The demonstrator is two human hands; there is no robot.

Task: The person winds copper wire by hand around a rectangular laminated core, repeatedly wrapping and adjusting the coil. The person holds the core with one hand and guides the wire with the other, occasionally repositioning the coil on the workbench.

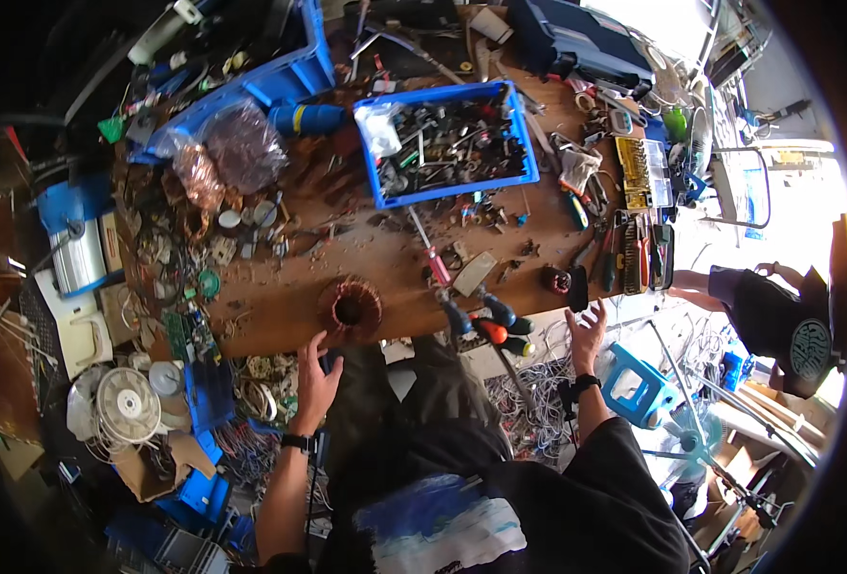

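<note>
My left hand (318,378) is open at the near table edge, fingers apart, just below and left of a copper-wound ring coil (370,308) lying on the wooden tabletop (294,263). My right hand (586,340) is also open at the edge, below a small dark-red coil (555,279) and a dark block (577,282). Between my hands, several screwdrivers (494,330) with dark, orange and green handles lie at the edge. A red-handled screwdriver (437,266) and a beige plate (475,274) sit behind them.
A blue tray (534,172) of tools, a blue crate (304,57), bags (242,143), a yellow bit case (634,172) and a black toolbox (581,43) cover the table. Cables, a reel (127,402) and a blue stool (634,383) are below. Another person (768,325) stands at the right.
</note>
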